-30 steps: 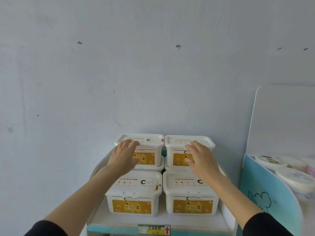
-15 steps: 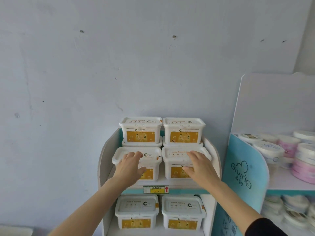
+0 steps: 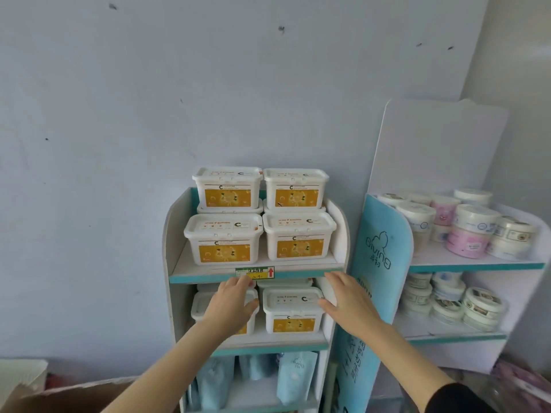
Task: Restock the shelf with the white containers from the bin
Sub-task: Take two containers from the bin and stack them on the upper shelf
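A narrow white and teal shelf stands against the wall. Its top level carries white containers with yellow labels, two stacked at the back and two in front. The level below has more of them. My left hand hovers open in front of the left container on that lower level, partly hiding it. My right hand is open beside the right container, fingers spread, holding nothing. I cannot tell whether either hand touches a container.
Pale blue pouches fill the level under the containers. A second shelf on the right holds round white and pink tubs. A cardboard box sits at the lower left near the floor.
The view has pulled back and down, so more shelf levels show. Both hands dropped from the top-level containers to the level below, still open and holding nothing.
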`<control>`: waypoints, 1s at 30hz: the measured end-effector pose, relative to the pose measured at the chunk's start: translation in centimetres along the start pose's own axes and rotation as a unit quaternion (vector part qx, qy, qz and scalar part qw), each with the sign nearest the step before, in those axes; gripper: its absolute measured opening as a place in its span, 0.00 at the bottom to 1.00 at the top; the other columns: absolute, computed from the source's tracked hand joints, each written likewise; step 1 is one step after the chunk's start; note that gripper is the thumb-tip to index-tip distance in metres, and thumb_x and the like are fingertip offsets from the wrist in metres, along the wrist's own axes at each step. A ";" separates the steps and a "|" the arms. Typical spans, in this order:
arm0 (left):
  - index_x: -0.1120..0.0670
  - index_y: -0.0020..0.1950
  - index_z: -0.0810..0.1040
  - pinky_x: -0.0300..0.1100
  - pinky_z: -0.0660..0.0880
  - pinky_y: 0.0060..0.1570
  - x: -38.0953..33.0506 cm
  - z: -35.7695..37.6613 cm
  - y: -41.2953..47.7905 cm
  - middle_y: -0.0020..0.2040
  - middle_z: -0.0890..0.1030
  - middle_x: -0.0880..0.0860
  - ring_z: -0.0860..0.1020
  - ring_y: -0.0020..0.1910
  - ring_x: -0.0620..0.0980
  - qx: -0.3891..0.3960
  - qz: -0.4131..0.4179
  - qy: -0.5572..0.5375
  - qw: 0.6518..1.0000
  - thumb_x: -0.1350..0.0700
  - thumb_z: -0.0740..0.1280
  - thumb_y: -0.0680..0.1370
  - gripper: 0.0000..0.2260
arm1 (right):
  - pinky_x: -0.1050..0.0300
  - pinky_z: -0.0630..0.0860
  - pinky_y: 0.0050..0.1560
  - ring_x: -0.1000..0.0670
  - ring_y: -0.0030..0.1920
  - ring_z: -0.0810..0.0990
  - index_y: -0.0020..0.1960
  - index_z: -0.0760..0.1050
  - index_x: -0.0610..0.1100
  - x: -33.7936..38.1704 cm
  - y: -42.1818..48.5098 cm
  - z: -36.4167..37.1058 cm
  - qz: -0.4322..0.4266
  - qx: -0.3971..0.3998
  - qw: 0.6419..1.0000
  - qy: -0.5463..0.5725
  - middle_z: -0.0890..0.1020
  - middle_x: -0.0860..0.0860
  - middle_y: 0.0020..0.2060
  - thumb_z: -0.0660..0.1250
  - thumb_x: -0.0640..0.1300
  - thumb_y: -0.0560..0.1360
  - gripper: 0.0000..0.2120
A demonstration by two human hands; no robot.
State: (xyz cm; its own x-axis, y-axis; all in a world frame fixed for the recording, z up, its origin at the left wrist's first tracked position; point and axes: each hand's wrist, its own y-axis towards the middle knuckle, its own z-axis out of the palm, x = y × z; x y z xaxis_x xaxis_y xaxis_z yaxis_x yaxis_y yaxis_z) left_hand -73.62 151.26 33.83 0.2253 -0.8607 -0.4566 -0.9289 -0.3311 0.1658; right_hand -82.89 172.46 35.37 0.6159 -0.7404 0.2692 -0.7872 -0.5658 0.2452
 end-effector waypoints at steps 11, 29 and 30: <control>0.54 0.67 0.66 0.46 0.70 0.63 -3.6 6.3 -1.8 0.65 0.72 0.55 0.70 0.63 0.54 0.093 0.019 0.012 0.995 0.54 0.60 0.79 0.16 | 0.53 0.60 0.72 0.48 0.72 0.59 0.75 0.51 0.44 -5.9 -7.3 1.3 0.108 0.056 0.992 0.018 0.59 0.47 0.73 0.59 0.52 0.78 0.30; 0.57 0.64 0.70 0.51 0.73 0.61 -21.5 25.0 -5.4 0.62 0.76 0.60 0.74 0.61 0.59 0.265 0.067 0.036 0.961 0.57 0.60 0.78 0.15 | 0.47 0.67 0.66 0.44 0.69 0.66 0.73 0.56 0.44 -27.7 -23.6 1.1 0.306 0.136 0.940 0.074 0.66 0.43 0.70 0.60 0.49 0.77 0.27; 0.57 0.63 0.70 0.51 0.73 0.60 -22.4 26.3 -5.5 0.61 0.76 0.60 0.75 0.59 0.59 0.274 0.062 0.033 0.959 0.57 0.60 0.78 0.14 | 0.48 0.68 0.66 0.44 0.68 0.67 0.73 0.57 0.43 -28.9 -24.5 1.2 0.313 0.142 0.936 0.078 0.66 0.43 0.69 0.60 0.49 0.77 0.27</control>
State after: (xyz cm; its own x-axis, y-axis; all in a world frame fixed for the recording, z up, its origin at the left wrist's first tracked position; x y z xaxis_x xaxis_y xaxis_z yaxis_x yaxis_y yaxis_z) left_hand -81.27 182.58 20.17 0.1042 -0.9093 -0.4028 -0.9607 0.0127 -0.2772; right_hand -81.49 207.31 20.50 0.0112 -0.9092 0.4161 -0.9577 -0.1294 -0.2570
